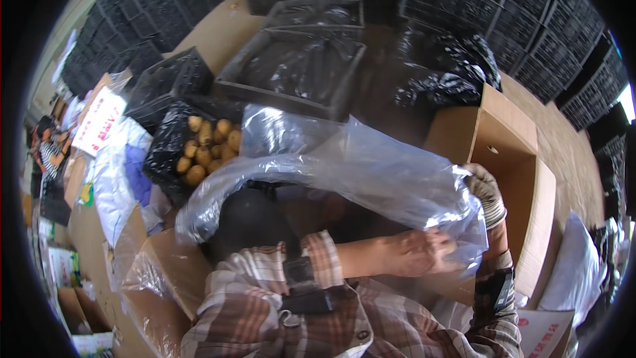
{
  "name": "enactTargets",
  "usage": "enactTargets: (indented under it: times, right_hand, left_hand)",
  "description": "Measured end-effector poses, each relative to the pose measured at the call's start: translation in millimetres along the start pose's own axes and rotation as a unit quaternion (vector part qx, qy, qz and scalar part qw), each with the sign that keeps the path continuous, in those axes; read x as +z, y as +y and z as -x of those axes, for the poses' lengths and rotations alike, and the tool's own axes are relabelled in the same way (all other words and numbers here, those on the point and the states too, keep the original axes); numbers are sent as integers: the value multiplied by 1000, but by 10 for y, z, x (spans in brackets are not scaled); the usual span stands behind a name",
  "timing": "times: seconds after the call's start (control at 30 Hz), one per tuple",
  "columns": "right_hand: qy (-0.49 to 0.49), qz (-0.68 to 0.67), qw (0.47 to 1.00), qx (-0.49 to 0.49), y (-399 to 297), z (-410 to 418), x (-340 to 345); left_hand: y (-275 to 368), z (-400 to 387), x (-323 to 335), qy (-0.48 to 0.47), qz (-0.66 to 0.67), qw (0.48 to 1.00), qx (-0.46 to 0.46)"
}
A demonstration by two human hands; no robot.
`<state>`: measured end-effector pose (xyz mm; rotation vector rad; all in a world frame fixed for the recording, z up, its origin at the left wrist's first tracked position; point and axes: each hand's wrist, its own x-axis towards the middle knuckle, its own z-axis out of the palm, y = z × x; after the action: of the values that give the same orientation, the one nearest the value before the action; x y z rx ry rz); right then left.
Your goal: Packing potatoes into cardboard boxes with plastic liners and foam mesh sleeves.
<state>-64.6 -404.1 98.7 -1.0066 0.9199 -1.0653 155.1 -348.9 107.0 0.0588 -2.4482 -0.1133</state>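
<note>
A large clear plastic bag (343, 164) stretches in a curve across the space in front of me. My left hand (422, 253), bare and slightly blurred, reaches across to the right with its fingers closed on the lower edge of the bag. Above it, my right hand (484, 189), in a knitted glove, grips the bag's right end. An open, tall cardboard box (512, 204) stands just right of my right hand. Left of the bag, potatoes (206, 149) lie in a container lined with black plastic (164, 149).
Crates lined with dark plastic (298, 69) stand ahead, with black plastic sheeting (442, 69) to their right. Stacked black crates (462, 5) line the back. An open cardboard box (174, 268) is at lower left, near white sacks (114, 174). Another person (49, 154) is at far left.
</note>
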Motion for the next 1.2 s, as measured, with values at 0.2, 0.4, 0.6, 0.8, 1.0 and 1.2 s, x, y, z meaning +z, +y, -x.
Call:
enactTargets:
  times: [0.2, 0.4, 0.6, 0.8, 1.0, 1.2]
  right_hand:
    - [310, -31, 949, -54, -20, 1149, -902]
    - [430, 68, 899, -39, 199, 1693, -1884]
    - [379, 73, 921, -57, 246, 1551, -1903]
    - [449, 40, 886, -111, -50, 1541, -1717]
    - [366, 91, 911, -165, -558, 1566, -1179]
    - [434, 74, 893, -89, -624, 1937, -1316]
  left_hand:
    - [-126, 694, -323, 48, 138, 971, -187]
    - [-1068, 1823, -877, 47, -3, 801, -597]
    - [-1899, 2504, -600, 252, 441, 321, -799]
    - [-1812, 1650, 601, -19, 311, 745, -590]
    - [-2153, 2113, 1449, -226, 108, 837, -486]
    - [-2389, 1437, 78, 52, -38, 902, -427]
